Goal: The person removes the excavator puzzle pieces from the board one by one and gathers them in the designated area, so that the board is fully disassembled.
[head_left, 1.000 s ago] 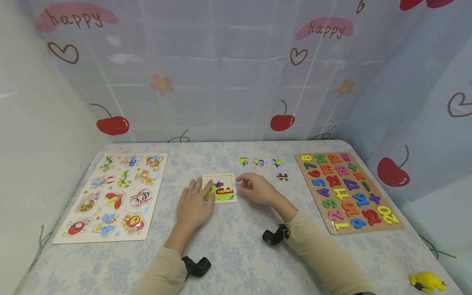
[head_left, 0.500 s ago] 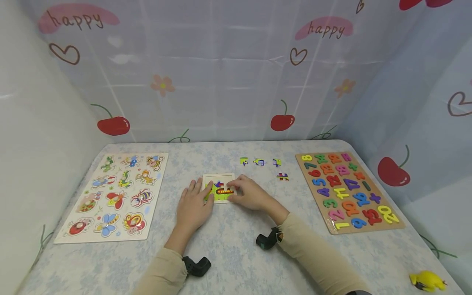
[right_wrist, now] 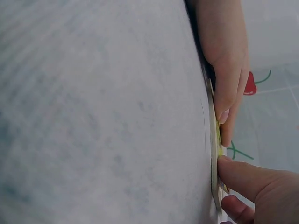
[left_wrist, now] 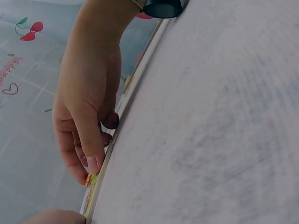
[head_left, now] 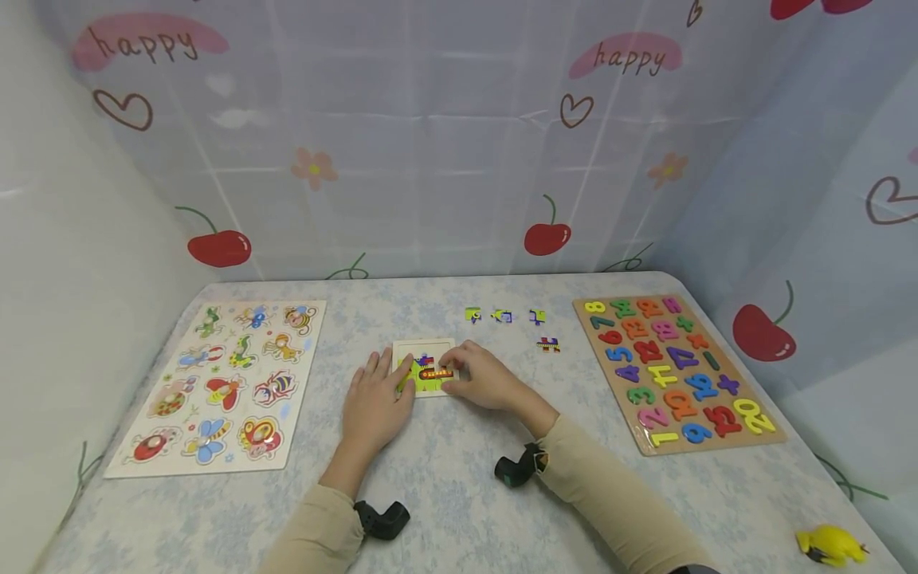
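A small square puzzle board [head_left: 425, 344] lies at the table's middle, with green, red and purple pieces in its frame. My left hand [head_left: 376, 405] rests over its left edge, fingers straight, thumb and index fingertips on the board. At the right side, my right hand [head_left: 488, 381] pinches a small puzzle piece [left_wrist: 88, 179] between thumb and fingers, against the board; most of the piece is hidden. In the left wrist view, the right hand [left_wrist: 88, 98] reaches down to the board's edge. In the right wrist view, the left hand [right_wrist: 226, 70] lies flat along the board.
Several loose puzzle pieces [head_left: 548, 344] lie behind and right of the board. An insect picture board [head_left: 215, 383] is on the left, a number board [head_left: 674, 375] on the right. A yellow toy [head_left: 832, 545] sits at the front right corner.
My right hand has moved left from beside the board onto its right part, and has barely moved in the last half second. The left hand has stayed in place.
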A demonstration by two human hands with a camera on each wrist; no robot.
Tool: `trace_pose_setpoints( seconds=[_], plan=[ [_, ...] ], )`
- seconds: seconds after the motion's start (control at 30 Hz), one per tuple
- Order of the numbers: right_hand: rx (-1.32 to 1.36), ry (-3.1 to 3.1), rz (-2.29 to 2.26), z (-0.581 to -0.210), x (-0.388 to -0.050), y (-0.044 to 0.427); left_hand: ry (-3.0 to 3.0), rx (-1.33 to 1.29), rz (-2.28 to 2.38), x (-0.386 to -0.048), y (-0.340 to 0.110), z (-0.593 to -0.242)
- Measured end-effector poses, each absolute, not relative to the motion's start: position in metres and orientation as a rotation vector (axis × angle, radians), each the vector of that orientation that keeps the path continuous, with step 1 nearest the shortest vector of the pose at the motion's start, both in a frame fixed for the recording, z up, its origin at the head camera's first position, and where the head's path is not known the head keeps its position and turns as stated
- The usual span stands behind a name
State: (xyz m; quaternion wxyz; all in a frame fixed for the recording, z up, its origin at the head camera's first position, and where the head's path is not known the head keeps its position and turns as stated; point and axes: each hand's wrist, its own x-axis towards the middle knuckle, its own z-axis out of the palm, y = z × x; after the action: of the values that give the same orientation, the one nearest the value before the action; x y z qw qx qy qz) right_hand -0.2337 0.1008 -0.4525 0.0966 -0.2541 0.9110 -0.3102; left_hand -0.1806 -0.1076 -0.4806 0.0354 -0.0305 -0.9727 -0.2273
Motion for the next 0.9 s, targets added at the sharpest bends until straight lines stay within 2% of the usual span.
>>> trace_pose_setpoints(
  seconds=[0.47,0.9],
  plan=[
    [-0.643,2.576,-1.211,-0.445,-0.233,0.116,-2.971,-0.083,-0.698,-0.182,-0.108,-0.485],
    [-0.499,2.533,-1.017,-0.427,-0.233,0.205,-2.996,-0.078,-0.721,-0.181,-0.108,-0.483]
  ],
)
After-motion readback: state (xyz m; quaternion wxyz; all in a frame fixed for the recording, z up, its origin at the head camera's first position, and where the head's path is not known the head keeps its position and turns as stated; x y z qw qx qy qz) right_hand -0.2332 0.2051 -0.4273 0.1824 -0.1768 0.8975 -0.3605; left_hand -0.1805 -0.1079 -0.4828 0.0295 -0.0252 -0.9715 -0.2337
